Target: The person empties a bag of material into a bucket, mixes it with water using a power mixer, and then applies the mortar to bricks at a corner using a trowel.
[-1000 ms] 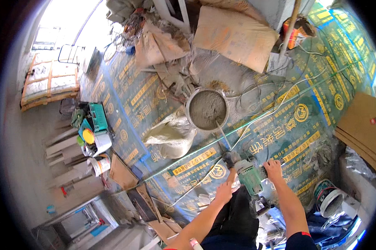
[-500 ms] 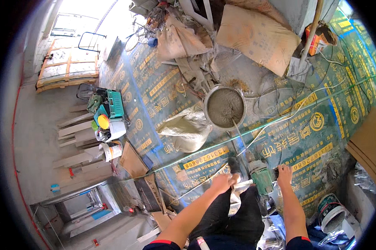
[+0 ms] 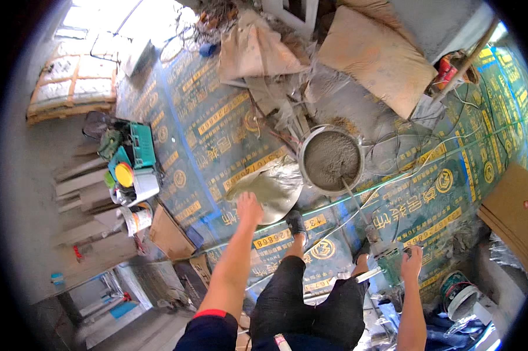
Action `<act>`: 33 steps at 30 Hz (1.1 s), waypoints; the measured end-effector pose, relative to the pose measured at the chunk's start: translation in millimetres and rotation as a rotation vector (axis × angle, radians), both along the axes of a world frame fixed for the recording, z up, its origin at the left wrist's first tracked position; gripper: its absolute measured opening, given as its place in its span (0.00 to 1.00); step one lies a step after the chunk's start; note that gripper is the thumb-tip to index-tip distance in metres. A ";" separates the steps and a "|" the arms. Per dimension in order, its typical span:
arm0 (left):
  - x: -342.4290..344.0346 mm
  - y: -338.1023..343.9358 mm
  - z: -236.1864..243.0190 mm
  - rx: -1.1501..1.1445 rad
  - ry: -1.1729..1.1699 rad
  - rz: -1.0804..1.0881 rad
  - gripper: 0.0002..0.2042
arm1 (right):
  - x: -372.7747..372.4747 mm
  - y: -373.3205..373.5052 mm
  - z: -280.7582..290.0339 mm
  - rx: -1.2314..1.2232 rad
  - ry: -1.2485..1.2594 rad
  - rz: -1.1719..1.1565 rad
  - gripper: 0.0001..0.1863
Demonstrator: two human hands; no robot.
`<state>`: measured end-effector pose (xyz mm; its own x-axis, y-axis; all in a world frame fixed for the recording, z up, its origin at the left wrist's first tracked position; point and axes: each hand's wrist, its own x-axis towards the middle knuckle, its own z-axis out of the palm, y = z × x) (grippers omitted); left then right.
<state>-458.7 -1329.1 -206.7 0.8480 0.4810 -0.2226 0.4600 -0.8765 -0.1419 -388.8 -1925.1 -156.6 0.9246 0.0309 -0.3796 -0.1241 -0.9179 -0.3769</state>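
A round bucket [image 3: 304, 167] of grey mortar [image 3: 332, 158] stands on the covered floor ahead of me. The shaft [image 3: 357, 202] of a green electric hand mixer [image 3: 388, 257] slants down into the mortar. My right hand [image 3: 411, 264] is closed at the mixer's right side, on its dark handle. The mixer's pale left grip [image 3: 367, 275] lies by my knee with no hand on it. My left hand [image 3: 250, 209] is stretched forward over a whitish woven sack [image 3: 278, 199], its fingers apart and nothing visible in them. Whether it touches the sack, I cannot tell.
Brown paper sacks [image 3: 378, 61] lie beyond the bucket, and loose cables [image 3: 428, 155] trail to its right. On the left stand a teal crate [image 3: 142, 143] and a white bucket [image 3: 138, 217]. Cardboard [image 3: 512, 213] leans at the right, above another bucket [image 3: 460, 295].
My left hand has left the mixer's grip and swung forward and left to the sack. My right hand stays with the mixer, which has tipped slightly. My legs have moved apart.
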 end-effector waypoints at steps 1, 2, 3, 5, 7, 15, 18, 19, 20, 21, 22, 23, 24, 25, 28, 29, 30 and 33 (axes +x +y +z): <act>6.8 22.1 -8.9 0.054 -0.055 -0.036 0.19 | -4.7 26.8 13.2 0.015 0.008 0.015 0.18; 12.5 36.6 -14.4 -0.009 0.048 0.069 0.18 | -8.8 52.9 21.9 0.029 0.016 0.026 0.17; 16.7 51.7 -17.0 -0.066 0.150 0.178 0.17 | -9.4 79.9 25.6 0.051 0.022 0.042 0.16; 14.8 78.5 -23.2 -0.215 0.383 0.293 0.15 | -31.4 142.5 3.8 0.242 0.006 0.042 0.16; 5.0 97.1 -28.7 -0.407 0.642 0.288 0.12 | -52.5 221.9 -22.6 0.408 0.264 -0.089 0.19; -42.0 41.8 -5.4 -0.619 -0.009 -0.198 0.07 | -66.6 478.5 -64.8 0.697 0.903 -0.364 0.30; -58.1 29.5 4.4 -0.652 0.041 -0.191 0.08 | -54.9 509.7 -61.0 0.359 0.753 0.049 0.28; -55.5 32.5 11.0 -0.646 0.062 -0.173 0.08 | -54.6 505.7 -75.6 0.324 0.554 0.254 0.29; -51.3 32.4 16.6 -0.679 -0.008 -0.171 0.10 | -49.9 500.2 -91.9 0.282 0.357 0.457 0.30; -44.2 32.6 23.1 -0.683 -0.060 -0.192 0.10 | -60.6 497.7 -103.7 0.250 0.172 0.650 0.32; -46.5 39.0 22.8 -0.657 -0.088 -0.170 0.11 | -39.5 510.2 -74.0 0.203 0.416 0.745 0.33; -49.3 44.8 30.0 -0.641 -0.112 -0.173 0.12 | -31.0 509.0 -66.2 0.197 0.312 0.882 0.31; -51.1 46.6 39.1 -0.648 -0.100 -0.159 0.13 | -29.0 502.8 -76.5 0.186 0.275 0.926 0.27; -51.5 51.4 39.3 -0.636 -0.096 -0.126 0.13 | -21.6 508.0 -64.6 0.111 0.283 0.985 0.20; -54.7 63.6 51.4 -0.626 -0.120 -0.035 0.15 | -2.4 494.0 -51.8 -0.150 0.498 0.942 0.07; -58.5 63.5 58.4 -0.622 -0.130 -0.003 0.15 | -0.3 489.9 -49.9 -0.074 0.485 0.841 0.07; -64.8 65.0 64.4 -0.647 -0.111 0.030 0.16 | 2.4 474.9 -51.6 -0.015 0.464 0.727 0.08; -100.5 62.9 78.3 -0.663 -0.104 0.134 0.14 | 41.8 404.5 -72.3 0.227 0.381 0.563 0.15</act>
<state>-559.2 -1266.2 -128.3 0.8237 0.3733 -0.4268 0.5525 -0.6976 0.4562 -347.0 -1520.6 -229.0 0.5496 0.5809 -0.6004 0.1844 -0.7853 -0.5910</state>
